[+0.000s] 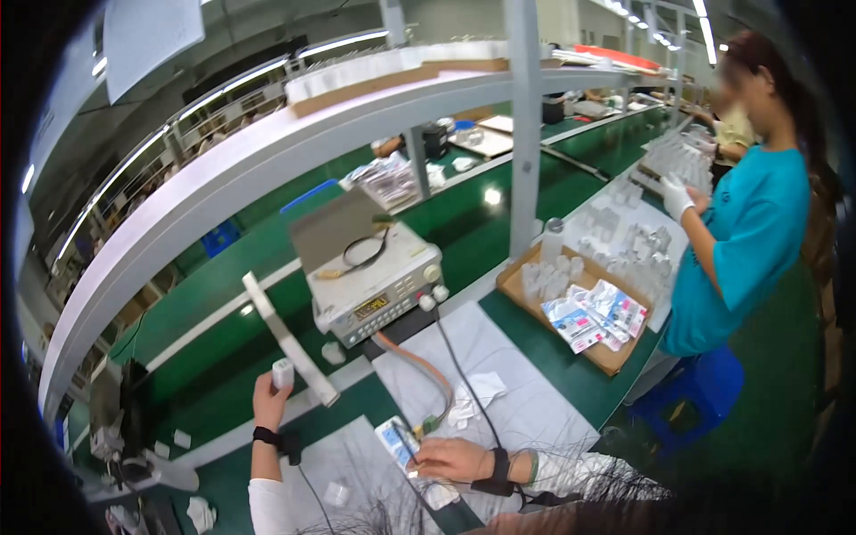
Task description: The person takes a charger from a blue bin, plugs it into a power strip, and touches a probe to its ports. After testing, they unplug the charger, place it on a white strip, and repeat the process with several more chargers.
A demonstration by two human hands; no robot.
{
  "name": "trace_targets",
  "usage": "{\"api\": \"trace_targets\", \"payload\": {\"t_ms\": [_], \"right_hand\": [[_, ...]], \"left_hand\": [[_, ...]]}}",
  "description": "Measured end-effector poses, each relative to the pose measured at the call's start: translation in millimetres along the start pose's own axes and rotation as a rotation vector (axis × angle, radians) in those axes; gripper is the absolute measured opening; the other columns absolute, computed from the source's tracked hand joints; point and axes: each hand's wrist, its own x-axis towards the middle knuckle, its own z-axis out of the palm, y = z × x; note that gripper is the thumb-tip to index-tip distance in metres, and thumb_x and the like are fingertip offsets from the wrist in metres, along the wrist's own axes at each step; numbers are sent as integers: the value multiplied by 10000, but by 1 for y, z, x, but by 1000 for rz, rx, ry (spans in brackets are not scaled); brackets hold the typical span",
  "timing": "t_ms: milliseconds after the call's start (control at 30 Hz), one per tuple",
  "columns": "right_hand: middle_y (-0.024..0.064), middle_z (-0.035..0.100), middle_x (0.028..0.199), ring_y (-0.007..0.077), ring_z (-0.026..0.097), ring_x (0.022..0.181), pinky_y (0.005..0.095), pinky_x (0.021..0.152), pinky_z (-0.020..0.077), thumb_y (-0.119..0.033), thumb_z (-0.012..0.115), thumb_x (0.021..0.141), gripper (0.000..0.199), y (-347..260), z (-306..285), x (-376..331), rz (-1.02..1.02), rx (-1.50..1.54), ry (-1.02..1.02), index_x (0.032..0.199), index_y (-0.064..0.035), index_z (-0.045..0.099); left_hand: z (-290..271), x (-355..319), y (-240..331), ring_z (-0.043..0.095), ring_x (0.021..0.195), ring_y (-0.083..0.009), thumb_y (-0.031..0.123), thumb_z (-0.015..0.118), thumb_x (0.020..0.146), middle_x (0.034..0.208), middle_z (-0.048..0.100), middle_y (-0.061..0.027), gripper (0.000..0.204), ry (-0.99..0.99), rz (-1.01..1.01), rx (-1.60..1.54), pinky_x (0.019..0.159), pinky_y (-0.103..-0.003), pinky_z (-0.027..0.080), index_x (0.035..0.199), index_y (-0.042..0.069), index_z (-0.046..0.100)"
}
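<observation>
My left hand [268, 403] is raised at the left of the work surface, its fingers closed round a small white block [283, 373] that looks like a plug adapter. My right hand [450, 459] lies low over a flat white-and-blue piece [395, 442], fingers bent together and touching its edge; what they may pinch is hidden. Beside those fingertips sits a small green connector [429, 424], where an orange-brown cable [423, 358] ends. That cable runs back to a light-grey bench instrument [379, 285] with a lit display. Each wrist wears a black band with a lead.
A pale bar [290, 339] slants between my left hand and the instrument. Crumpled white paper [477, 398] lies right of the connector. Further right stands a cardboard tray [606, 359] with clear parts and printed packets. A person in teal [740, 223] works there. A shelf post [524, 134] rises behind.
</observation>
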Motion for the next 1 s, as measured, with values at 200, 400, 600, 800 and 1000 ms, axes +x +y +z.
{"api": "trace_targets", "payload": {"t_ms": [200, 400, 600, 800, 1000], "right_hand": [[81, 616, 930, 234, 638, 811, 302, 701, 505, -180, 674, 873, 242, -12, -24, 4, 102, -63, -11, 1077, -53, 643], [73, 611, 906, 205, 633, 759, 283, 669, 499, -161, 688, 857, 236, -21, -22, 10, 128, 23, -12, 1067, -57, 661], [84, 586, 868, 211, 617, 748, 286, 667, 488, -124, 702, 840, 256, -22, -22, 6, 140, 19, -30, 1083, -52, 669], [65, 623, 910, 203, 639, 751, 278, 658, 503, -162, 691, 859, 236, -19, -18, 2, 159, 116, 0, 1066, -55, 657], [72, 624, 882, 202, 632, 741, 285, 640, 491, -135, 694, 848, 207, -28, -18, 9, 15, -134, 36, 1028, -35, 669]], "left_hand": [[37, -89, 136, 591, 833, -102, 80, 649, 877, 1035, 643, -41, 361, -334, -234, -806, 664, -244, 491, 1219, 46, 538], [75, -130, 172, 596, 893, -113, 180, 712, 854, 1086, 619, -34, 468, -406, -143, -601, 736, -251, 490, 1260, 54, 517], [78, -128, 188, 595, 922, -304, 197, 756, 762, 1017, 629, -106, 394, -322, 212, -31, 805, -357, 476, 1109, 82, 609], [72, -136, 193, 570, 985, -306, 195, 763, 743, 1052, 627, -100, 417, -222, 353, -72, 860, -393, 450, 1111, 77, 607], [71, -181, 184, 550, 1029, -278, 192, 806, 713, 1059, 627, -85, 465, -553, 340, -272, 894, -353, 447, 1120, 68, 619]]}}
